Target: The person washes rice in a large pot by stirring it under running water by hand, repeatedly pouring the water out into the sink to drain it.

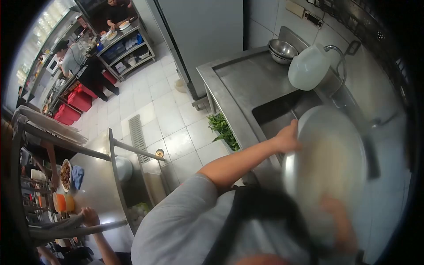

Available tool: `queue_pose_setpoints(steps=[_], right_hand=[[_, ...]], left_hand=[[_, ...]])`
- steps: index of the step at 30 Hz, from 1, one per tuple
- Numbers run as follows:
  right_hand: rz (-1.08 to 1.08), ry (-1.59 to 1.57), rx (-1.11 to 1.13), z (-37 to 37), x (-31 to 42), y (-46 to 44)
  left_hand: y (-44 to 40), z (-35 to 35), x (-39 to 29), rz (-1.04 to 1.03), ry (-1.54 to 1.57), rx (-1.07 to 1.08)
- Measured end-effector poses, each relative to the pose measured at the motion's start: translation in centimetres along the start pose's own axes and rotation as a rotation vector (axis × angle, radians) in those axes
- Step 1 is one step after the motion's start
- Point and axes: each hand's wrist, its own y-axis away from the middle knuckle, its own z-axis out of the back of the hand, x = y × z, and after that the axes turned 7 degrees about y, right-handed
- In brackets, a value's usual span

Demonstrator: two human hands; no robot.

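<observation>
A large round metal bowl is tilted over the front of the steel sink, its pale, whitish contents smeared by motion. At its left rim my left hand grips the edge, with the arm stretched out. My right hand is at the lower part of the bowl, over the pale contents; blur hides its fingers, and I cannot tell whether it holds anything. Part of the dark sink basin shows behind the bowl.
Beyond the basin stand a white plastic container, a curved faucet and stacked metal bowls. Leafy greens sit low beside the sink counter. Behind on the left is a steel table; several people work around the kitchen.
</observation>
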Motion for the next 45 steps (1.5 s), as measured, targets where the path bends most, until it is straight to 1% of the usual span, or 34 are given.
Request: queue_pose_setpoints(steps=[2, 5, 7, 9, 11, 14, 16, 17, 19, 20, 22, 23, 26, 29, 30, 32, 34, 35, 37, 38, 39, 40, 41, 42, 43, 44, 45], right_hand=[[0.062, -0.08, 0.031, 2.7, 2.1, 0.8], [-0.144, -0.481, 0.029, 12.3, 7.0, 3.3], [-0.055, -0.758, -0.26, 12.4, 1.8, -1.0], [-0.072, -0.504, -0.644, 14.9, -0.9, -3.2], [-0.157, -0.397, -0.819, 15.6, -5.0, -6.5], [-0.303, -0.35, -0.844, 15.7, -9.2, -10.1], [-0.25, -0.233, -0.939, 14.1, -14.9, -15.0], [-0.222, -0.174, -0.986, 14.2, -15.4, -15.6], [-0.211, -0.253, -0.898, 14.8, -16.9, -16.3], [-0.198, -0.286, -0.857, 15.8, -16.8, -16.3], [-0.367, -0.382, -0.613, 18.7, -13.5, -14.1], [-0.449, -0.423, -0.488, 20.1, -11.4, -12.5], [-0.122, -0.933, -0.662, 22.0, -7.6, -7.4], [0.216, -1.45, -0.784, 20.2, -6.4, -3.6], [0.291, -1.381, -0.801, 18.8, -8.3, -3.6], [0.221, -0.901, -0.81, 15.2, -13.2, -3.3], [-0.064, -0.089, -0.732, 11.1, -16.9, -1.1], [-0.208, 0.309, -0.658, 9.7, -17.9, -0.1], [-0.448, 0.301, -1.088, 6.7, -17.6, 2.3], [-0.589, 0.297, -1.292, 4.9, -17.2, 4.0], [-0.655, 0.26, -1.285, 3.3, -17.1, 5.3], [-0.733, 0.222, -1.27, 2.0, -17.0, 6.4], [-0.824, 0.186, -1.248, 0.3, -17.1, 7.4], [-0.759, -0.197, -1.179, -2.2, -19.2, 7.6], [-0.69, -0.58, -1.116, -4.7, -21.0, 8.0], [-0.732, -0.984, -1.028, -4.7, -18.8, 8.5], [-0.492, -1.41, -1.004, -4.2, -16.4, 9.1]], left_hand=[[-0.1, -0.1, 0.0, -0.001, 0.004, 0.005], [-0.2, 0.0, 0.5, -0.018, -0.007, 0.002], [0.0, -0.1, 0.1, -0.014, 0.011, 0.012], [-0.4, -0.4, 0.8, -0.029, -0.008, -0.003], [-0.3, -0.4, 0.8, -0.027, -0.016, -0.006], [0.3, 0.1, -0.6, 0.003, -0.008, 0.017], [0.6, 0.3, -1.2, 0.032, 0.007, 0.035], [0.6, 0.3, -1.2, 0.036, 0.016, 0.042], [0.6, 0.3, -1.2, 0.049, 0.032, 0.048], [0.4, 0.0, -0.5, 0.01, 0.004, 0.011], [-0.3, -1.0, 1.5, -0.068, -0.059, -0.079], [-0.5, -0.8, 1.6, -0.042, -0.048, -0.039], [-0.1, -0.7, 1.3, -0.021, 0.011, -0.049], [-0.5, -1.0, 1.7, -0.029, 0.052, -0.053], [-0.7, -1.2, 2.1, -0.041, 0.056, -0.067], [-0.9, -1.5, 2.6, -0.067, 0.073, -0.096], [-1.0, -1.7, 2.6, -0.095, 0.104, -0.12], [-0.6, -1.5, 2.0, -0.094, 0.116, -0.125], [0.4, -1.1, 0.5, -0.092, 0.156, -0.114], [-0.1, -1.3, 1.2, -0.167, -0.014, -0.182], [-0.7, -1.7, 2.3, -0.246, -0.176, -0.237], [-1.2, -2.0, 3.4, -0.182, -0.001, -0.216], [-0.9, -1.7, 2.6, -0.106, 0.174, -0.18], [-0.8, -1.4, 1.9, -0.077, 0.147, -0.148], [-0.9, -1.5, 2.2, -0.069, 0.266, -0.105], [-0.7, -1.7, 1.6, -0.015, 0.434, -0.085], [0.2, -1.7, -1.5, -0.008, 0.399, -0.127]])
